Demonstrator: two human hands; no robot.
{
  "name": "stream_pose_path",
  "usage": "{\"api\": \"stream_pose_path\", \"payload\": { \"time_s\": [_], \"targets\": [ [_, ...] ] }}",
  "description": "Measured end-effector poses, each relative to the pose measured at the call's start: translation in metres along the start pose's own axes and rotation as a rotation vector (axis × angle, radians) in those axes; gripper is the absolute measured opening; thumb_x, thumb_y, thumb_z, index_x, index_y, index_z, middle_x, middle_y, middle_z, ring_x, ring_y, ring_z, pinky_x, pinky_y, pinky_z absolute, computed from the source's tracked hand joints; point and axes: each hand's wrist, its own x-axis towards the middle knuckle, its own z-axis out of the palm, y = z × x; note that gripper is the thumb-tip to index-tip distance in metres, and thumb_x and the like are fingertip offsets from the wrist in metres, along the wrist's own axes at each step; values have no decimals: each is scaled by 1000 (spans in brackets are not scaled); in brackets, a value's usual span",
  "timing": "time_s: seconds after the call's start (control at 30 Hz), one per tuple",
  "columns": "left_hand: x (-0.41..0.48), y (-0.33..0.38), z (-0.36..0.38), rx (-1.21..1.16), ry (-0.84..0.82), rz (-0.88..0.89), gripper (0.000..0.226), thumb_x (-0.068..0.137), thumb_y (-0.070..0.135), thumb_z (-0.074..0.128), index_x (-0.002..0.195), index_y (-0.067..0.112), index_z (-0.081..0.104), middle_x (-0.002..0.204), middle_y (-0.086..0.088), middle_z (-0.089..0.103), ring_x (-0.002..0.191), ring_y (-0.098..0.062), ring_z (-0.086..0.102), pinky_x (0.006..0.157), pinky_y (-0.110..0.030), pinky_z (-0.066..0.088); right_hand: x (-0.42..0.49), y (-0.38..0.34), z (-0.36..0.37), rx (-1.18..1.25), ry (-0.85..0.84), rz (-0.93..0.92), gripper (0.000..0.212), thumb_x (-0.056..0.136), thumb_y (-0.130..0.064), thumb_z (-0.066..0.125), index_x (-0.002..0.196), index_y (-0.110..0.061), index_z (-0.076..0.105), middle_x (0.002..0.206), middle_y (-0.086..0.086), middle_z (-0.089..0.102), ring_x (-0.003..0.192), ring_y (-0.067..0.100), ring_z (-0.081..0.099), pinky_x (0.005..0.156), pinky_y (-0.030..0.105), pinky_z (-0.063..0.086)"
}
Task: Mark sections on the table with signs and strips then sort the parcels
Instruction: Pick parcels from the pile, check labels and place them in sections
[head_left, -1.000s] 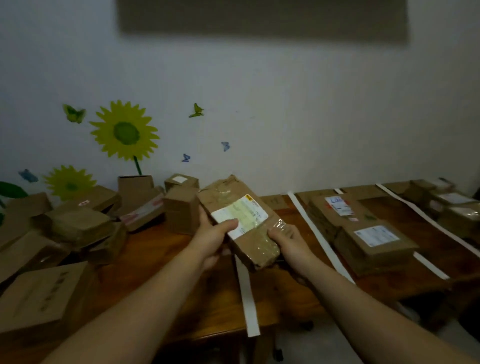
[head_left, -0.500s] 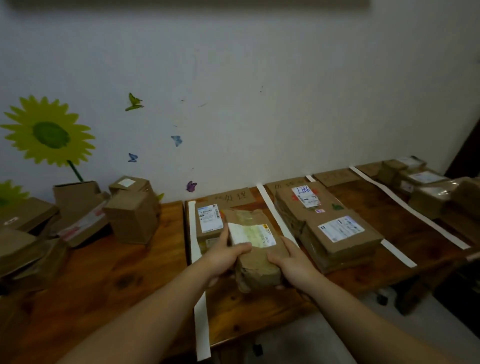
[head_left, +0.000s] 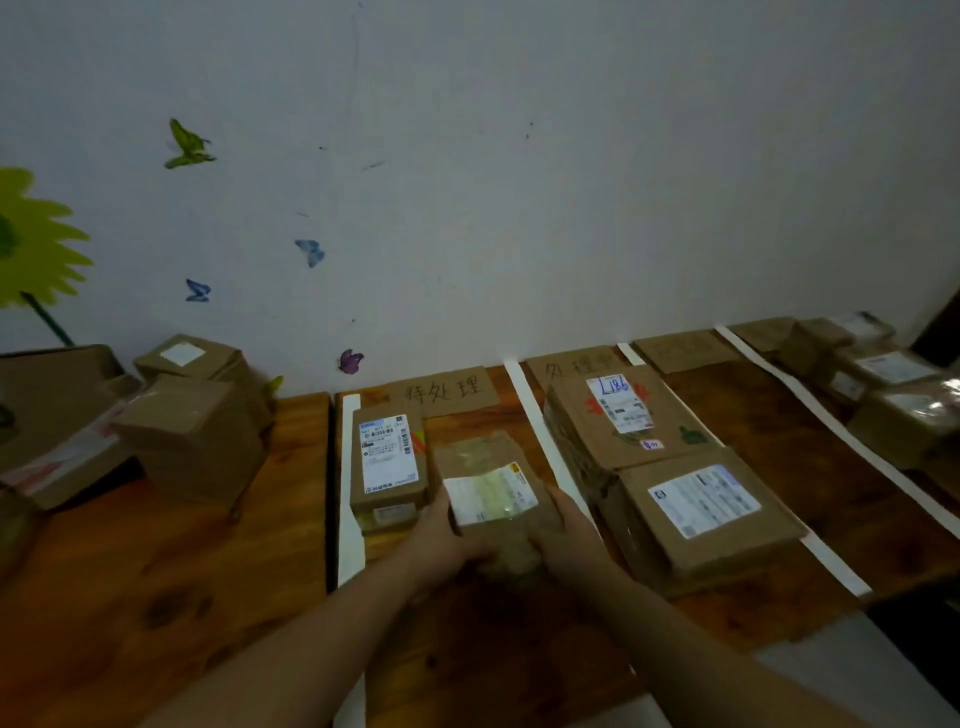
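We held the taped parcel (head_left: 488, 488) between both hands, the left hand (head_left: 447, 540) curled round its near left corner and the right hand (head_left: 566, 535) round its near right corner, so both grips were closed on the box. It sat low over the first marked section of the table (head_left: 156, 597), in front of the cardboard sign (head_left: 449, 392), just beside the labelled parcel (head_left: 388, 467) lying there, and between the left strip (head_left: 350, 519) and the right strip (head_left: 540, 436). We could not tell whether its underside touched the wood, since the near end was blurred. The gap looked tight to us. A sideways push could have shoved the labelled parcel onto the left strip. A corner swung the other way could have caught the right strip and dragged it askew, muddling the border with the section where two larger parcels (head_left: 706, 514) lay close to it. The glossy tape wrapping seemed likely to slide in our palms, so letting go of one side early might have tipped the box or turned its label away.
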Motion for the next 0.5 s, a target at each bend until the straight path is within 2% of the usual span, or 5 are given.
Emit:
{"api": "stream_pose_path", "payload": {
  "time_s": [0.13,0.23,0.37,0.43,0.5],
  "targets": [
    [21,-8,4,192,-8,33,103,70,24,82,146,37,14,138,17,41,131,-7,36,102,-23,39,36,18,1,-11,-37,3,30,96,-30,53,125,-33,43,110,-13,51,106,7,50,95,29,41],
    [38,-16,7,357,-5,15,108,69,24,82,147,33,9,143,18,29,134,-4,27,94,-6,31,63,34,2,38,-130,27,40,98,-33,48,137,-37,38,130,-7,53,113,9,50,103,35,42],
    [54,-32,12,700,67,-67,115,73,35,77,152,21,-6,159,5,0,144,-19,17,113,-28,29,86,60,2,-154,-364,31,63,99,-28,49,151,-29,15,154,4,30,135,20,37,110,36,33],
    [54,-36,13,1088,116,-88,104,82,43,66,152,16,-6,159,0,-13,146,-23,-7,120,-39,10,95,70,1,-312,-501,-2,89,91,-36,60,152,-32,-4,158,5,12,143,26,23,114,40,24],
    [55,-32,11,1389,165,-44,93,87,53,54,152,15,1,158,-4,-19,138,-23,-29,115,-44,-11,106,72,2,-383,-553,-20,99,88,-39,64,150,-36,-13,159,6,2,144,29,19,115,41,22]
  ]
}}
